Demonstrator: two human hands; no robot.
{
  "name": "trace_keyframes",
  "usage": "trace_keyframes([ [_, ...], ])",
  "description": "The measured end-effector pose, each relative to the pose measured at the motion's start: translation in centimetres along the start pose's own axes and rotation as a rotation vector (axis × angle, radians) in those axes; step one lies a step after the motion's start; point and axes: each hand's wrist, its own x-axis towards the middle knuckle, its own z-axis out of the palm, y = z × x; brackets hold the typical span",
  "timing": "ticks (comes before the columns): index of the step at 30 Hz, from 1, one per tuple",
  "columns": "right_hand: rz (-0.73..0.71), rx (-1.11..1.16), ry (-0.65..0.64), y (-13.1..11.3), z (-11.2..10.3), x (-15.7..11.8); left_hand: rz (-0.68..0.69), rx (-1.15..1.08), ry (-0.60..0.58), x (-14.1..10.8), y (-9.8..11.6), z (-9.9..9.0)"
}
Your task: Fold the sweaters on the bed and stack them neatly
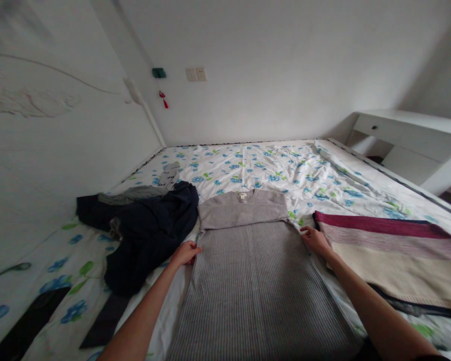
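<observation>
So I've got my left hand (pixel 185 253) pinched on one side of a gray ribbed sweater (pixel 255 286), lying flat between both hands on the floral bedsheet (pixel 225 173). My right hand (pixel 316 240) is at the opposite edge, fingers narrow, can't tell if they've caught fabric. Navy garment (pixel 154 215) left of the hands, striped knit (pixel 402 260) to their right.

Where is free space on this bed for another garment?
Widest bare patch: flowered white sheet between the grey ribbed knit garment and the white wall. Narrow strip: between that garment and the folded burgundy-pink-beige knit; the right hand crosses it. Crowded: left, rumpled navy fabric pile.
</observation>
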Motion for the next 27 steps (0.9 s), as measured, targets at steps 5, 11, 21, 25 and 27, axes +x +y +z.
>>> trace_keyframes([
  [5,0.005,0.046,0.013,-1.0,1.3,0.7,-0.009,0.145,0.184,0.8,1.4,-0.3],
  [11,-0.115,0.041,0.227,-1.5,2.8,2.2,0.007,0.201,0.371,1.9,3.5,1.6],
  [21,-0.33,-0.092,0.142,-3.0,3.4,2.5,-0.066,-0.02,0.509,3.6,2.6,2.2],
  [25,-0.349,-0.175,0.156,-3.6,4.0,2.0,-0.065,-0.078,0.486,3.9,2.3,1.9],
  [27,-0.277,-0.131,0.177,-4.0,4.0,2.1,-0.037,-0.173,0.444,4.1,2.1,1.7],
])
